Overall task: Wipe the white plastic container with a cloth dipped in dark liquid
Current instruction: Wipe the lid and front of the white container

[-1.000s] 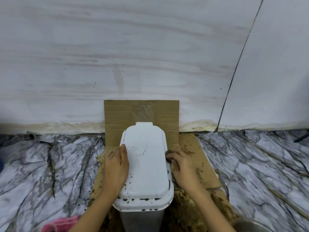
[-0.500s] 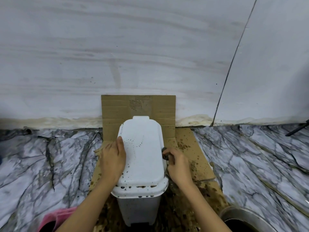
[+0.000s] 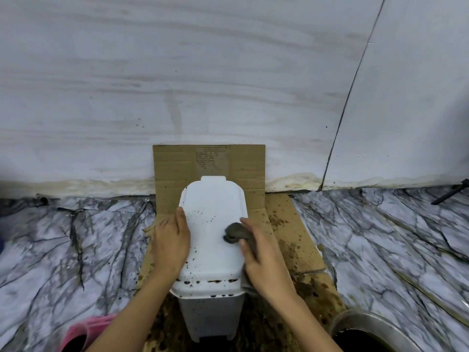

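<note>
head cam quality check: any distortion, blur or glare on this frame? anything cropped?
Head view: wide-angle bowing, wall-floor seam and wall joint curve; even, soft light, no hard shadows or glare on the white container; centre sharp, with cloth, right hand and left hand crisp; corners softer; metal bowl and pink item cropped by the bottom edge.

Marble-patterned floor (image 3: 76, 250), stained cardboard (image 3: 291, 240) under white container (image 3: 213, 250), metal bowl (image 3: 365, 326), pink item (image 3: 86, 331)

The metal bowl (image 3: 368, 329) and a pink object (image 3: 86, 331), perhaps cloth, are cut off below.
</note>
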Motion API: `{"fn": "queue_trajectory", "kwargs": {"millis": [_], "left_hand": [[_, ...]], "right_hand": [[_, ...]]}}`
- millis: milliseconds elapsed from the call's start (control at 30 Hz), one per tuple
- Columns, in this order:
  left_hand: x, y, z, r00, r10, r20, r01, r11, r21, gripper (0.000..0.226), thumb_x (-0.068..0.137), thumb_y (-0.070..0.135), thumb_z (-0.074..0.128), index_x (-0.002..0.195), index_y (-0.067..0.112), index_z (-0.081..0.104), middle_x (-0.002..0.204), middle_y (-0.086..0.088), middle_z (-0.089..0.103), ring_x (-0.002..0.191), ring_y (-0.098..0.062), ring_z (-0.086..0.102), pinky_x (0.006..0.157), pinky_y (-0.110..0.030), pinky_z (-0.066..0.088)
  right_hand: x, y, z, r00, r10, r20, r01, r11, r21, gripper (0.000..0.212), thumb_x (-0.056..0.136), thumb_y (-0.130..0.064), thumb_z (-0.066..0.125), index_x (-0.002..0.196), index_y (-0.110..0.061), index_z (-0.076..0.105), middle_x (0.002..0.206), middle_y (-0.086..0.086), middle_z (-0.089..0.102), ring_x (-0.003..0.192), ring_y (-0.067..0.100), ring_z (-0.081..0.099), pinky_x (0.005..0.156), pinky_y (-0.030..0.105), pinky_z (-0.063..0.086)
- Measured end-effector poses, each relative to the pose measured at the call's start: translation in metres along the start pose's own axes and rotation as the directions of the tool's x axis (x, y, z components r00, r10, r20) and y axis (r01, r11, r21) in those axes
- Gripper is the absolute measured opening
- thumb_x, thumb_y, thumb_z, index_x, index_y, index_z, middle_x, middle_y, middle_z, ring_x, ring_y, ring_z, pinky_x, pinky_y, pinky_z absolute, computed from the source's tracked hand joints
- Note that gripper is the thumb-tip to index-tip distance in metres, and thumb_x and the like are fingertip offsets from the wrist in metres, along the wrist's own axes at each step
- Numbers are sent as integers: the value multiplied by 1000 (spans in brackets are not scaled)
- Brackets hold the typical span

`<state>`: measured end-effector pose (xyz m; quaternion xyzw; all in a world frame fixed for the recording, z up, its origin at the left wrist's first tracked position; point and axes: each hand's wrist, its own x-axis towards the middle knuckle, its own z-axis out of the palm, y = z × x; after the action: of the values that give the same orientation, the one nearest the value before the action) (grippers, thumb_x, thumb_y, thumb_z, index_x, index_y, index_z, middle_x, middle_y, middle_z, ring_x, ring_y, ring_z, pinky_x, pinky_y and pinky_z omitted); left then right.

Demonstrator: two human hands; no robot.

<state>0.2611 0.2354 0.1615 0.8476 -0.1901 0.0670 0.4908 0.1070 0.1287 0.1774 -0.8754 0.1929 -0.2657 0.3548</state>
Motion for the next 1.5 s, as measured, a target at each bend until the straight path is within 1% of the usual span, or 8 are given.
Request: {"fn": "queue_trajectory", "kwargs": {"millis": [167, 433, 733, 800, 967, 1167, 1367, 1500], "left_hand": [[1, -9, 4, 1000, -22, -22, 22, 1000, -16, 55, 102, 41, 20, 119, 10, 62, 114, -11, 66, 109, -28, 58, 94, -39, 45], [6, -9, 7, 996, -85, 15, 86, 996, -29, 59, 98, 48, 19, 136, 14, 50, 136, -6, 54, 128, -22, 45, 106, -35, 33], [3, -4, 1, 984, -176, 21, 177, 978, -111, 76, 87, 61, 6, 150, 22, 22, 155, -2, 29, 142, -22, 25, 115, -38, 17], [0, -2, 0, 983, -180, 32, 182, 974, -137, 78, 85, 61, 6, 150, 21, 23, 154, -2, 30, 143, -21, 25, 116, -37, 14], [-1, -1, 1, 980, -192, 59, 199, 968, -151, 79, 84, 63, 6, 148, 23, 30, 152, 0, 35, 141, -20, 27, 113, -34, 18], [-1, 6, -2, 983, -182, 27, 184, 973, -139, 66, 92, 55, 11, 145, 23, 34, 149, 1, 39, 138, -19, 31, 106, -28, 22], [0, 3, -3, 980, -194, 39, 197, 972, -127, 58, 97, 50, 13, 149, 26, 24, 155, 3, 27, 142, -17, 22, 110, -29, 15], [-1, -3, -1, 971, -233, 53, 239, 953, -185, 72, 88, 61, 9, 149, 27, 24, 154, 1, 31, 141, -21, 28, 113, -36, 19]], "right_hand": [[48, 10, 32, 927, 72, 368, 93, 907, -411, 60, 95, -57, 20, 149, -33, 12, 158, -14, 0, 145, 14, -14, 118, 48, -4], [211, 45, 83, 929, 254, 269, -99, 872, -480, 46, 100, -39, 23, 143, -21, 28, 153, 4, 27, 141, 32, 18, 110, 58, 17], [96, -16, 78, 883, -101, 458, 283, 894, -348, 57, 96, -54, 5, 145, -35, 26, 156, -16, 16, 146, 10, 2, 116, 38, 0], [69, -11, 53, 884, -89, 459, 272, 897, -349, 74, 81, -63, -7, 146, -40, 20, 156, -20, 10, 145, 5, -3, 114, 33, -4], [109, 29, 42, 921, 65, 385, 107, 906, -409, 50, 99, -51, 17, 148, -40, 14, 157, -17, 3, 145, 10, -10, 118, 45, -1], [229, 47, 95, 941, 182, 286, -27, 881, -473, 46, 98, -40, 19, 138, -27, 38, 150, -3, 34, 139, 26, 21, 111, 54, 17], [167, 4, 87, 857, -82, 509, 299, 882, -363, 42, 102, -38, 23, 143, -34, 33, 153, -14, 27, 144, 12, 11, 116, 50, 5], [80, 11, 41, 856, -131, 499, 314, 900, -303, 44, 100, -48, 20, 144, -45, 23, 152, -27, 15, 143, -1, -1, 117, 36, -4]]}}
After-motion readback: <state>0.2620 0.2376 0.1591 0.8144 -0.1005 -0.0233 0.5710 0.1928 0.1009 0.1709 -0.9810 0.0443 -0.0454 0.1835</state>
